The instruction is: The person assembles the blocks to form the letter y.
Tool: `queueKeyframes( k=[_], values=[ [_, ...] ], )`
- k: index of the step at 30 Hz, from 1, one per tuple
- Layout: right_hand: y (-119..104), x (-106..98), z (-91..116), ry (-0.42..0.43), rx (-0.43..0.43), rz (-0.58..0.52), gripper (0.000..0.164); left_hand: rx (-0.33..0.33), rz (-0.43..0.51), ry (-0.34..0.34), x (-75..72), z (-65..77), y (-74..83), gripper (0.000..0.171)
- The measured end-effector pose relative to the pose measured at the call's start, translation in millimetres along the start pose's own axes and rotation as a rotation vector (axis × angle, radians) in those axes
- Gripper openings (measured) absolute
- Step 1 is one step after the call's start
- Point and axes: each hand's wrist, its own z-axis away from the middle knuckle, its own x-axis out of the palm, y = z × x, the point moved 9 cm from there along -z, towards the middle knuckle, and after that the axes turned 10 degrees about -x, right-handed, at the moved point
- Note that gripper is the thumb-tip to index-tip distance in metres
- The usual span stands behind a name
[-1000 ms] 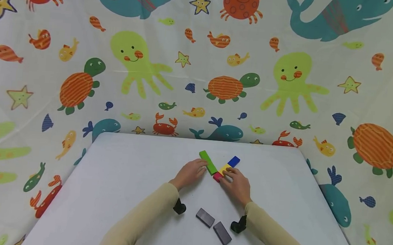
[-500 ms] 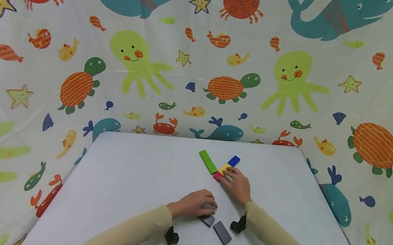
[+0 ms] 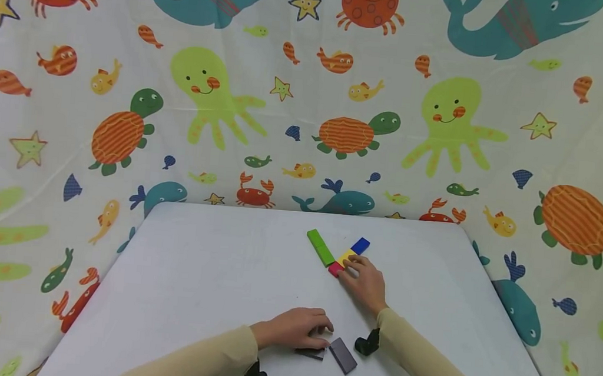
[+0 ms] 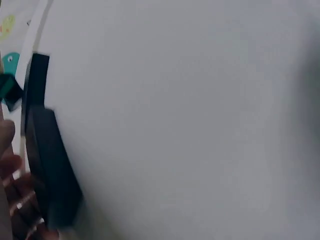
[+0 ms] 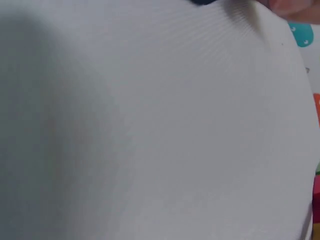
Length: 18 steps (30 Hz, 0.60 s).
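"Turning the grey block point(image 3: 312, 354) was the main chg, right?"

"Yep. Prev. its long axis ran approx. 10 to 4 (12 = far edge of the desk point(image 3: 221, 264)); then it lay nearer 9 to 3 and a bit closer to 6. Visible part had no marked front, so just an axis."

"And the L grip point(image 3: 296, 328)?"

"Closed w/ thumb & fingers on that block, hiding most of it. It'd come down from beside the green block point(image 3: 320, 248). The other grey block point(image 3: 343, 356) sat just beside, at 3 o'clock, axis 11 to 5; couldn't tell if they touched."

"R grip point(image 3: 365, 284)?"

"Same spot: fingers at the yellow block point(image 3: 345, 257), thumb by the red block point(image 3: 334, 269). Pinching or only resting, couldn't tell."

"Meaning?"

"IMO the work had shifted to the greys, w/ the coloured V toward 12 left as was. The green block ran 11 to 5; red, yellow & the blue block point(image 3: 361, 246) made the other arm, approx. 7:30 to 1:30. Neither grey had joined it yet."
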Motion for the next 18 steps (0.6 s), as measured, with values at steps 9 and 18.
queueKeyframes(
  k=[9, 18],
  values=[
    [3.1, -4.3, -0.9, 0.034, 0.015, -0.064, 0.038, -0.08, -0.082, 0.041, 5.5, -19.5, 25.8, 0.044],
    [1.4, -4.0, -1.2, 0.074, -0.004, -0.046, 0.037, -0.128, -0.115, 0.039, 11.5, -22.0, 30.0, 0.049]
  ],
)
